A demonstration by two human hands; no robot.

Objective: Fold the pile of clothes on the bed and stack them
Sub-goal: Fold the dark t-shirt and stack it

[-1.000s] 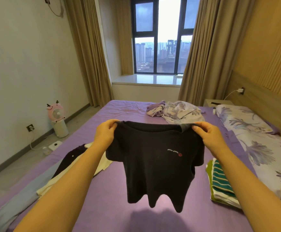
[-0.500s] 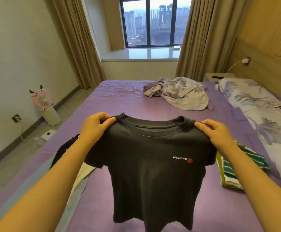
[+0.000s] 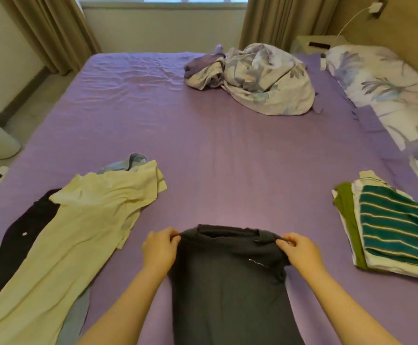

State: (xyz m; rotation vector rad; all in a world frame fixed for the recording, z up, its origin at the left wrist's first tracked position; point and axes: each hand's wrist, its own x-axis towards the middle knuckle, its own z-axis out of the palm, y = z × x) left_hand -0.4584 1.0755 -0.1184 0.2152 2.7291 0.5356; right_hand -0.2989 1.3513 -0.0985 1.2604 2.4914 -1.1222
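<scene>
1. A wide bed (image 3: 227,150) under a purple sheet, lightly creased toward its far side, fills most of the view.
2. At the near edge a dark grey T-shirt (image 3: 227,290) lies with its collar pointing away from the person and its small chest logo facing up.
3. The left hand (image 3: 159,249) pinches one shoulder of the shirt between thumb and fingers; the right hand (image 3: 300,252) pinches the other shoulder the same way.
4. To the left lies the unfolded heap: a cream garment (image 3: 78,235) spread over a dark one (image 3: 21,235), with pale blue cloth (image 3: 128,161) showing at its far end.
5. To the right sits a folded stack (image 3: 392,232), topped by a teal shirt with white stripes, with green and white layers under it.
6. A crumpled floral quilt (image 3: 260,80) sits far across the bed, and floral pillows (image 3: 387,85) line the right side by a wooden headboard (image 3: 407,31).
7. Beige curtains (image 3: 53,28) flank the sill; a white charger (image 3: 374,7) with its cable hangs above a bedside table (image 3: 312,43).
</scene>
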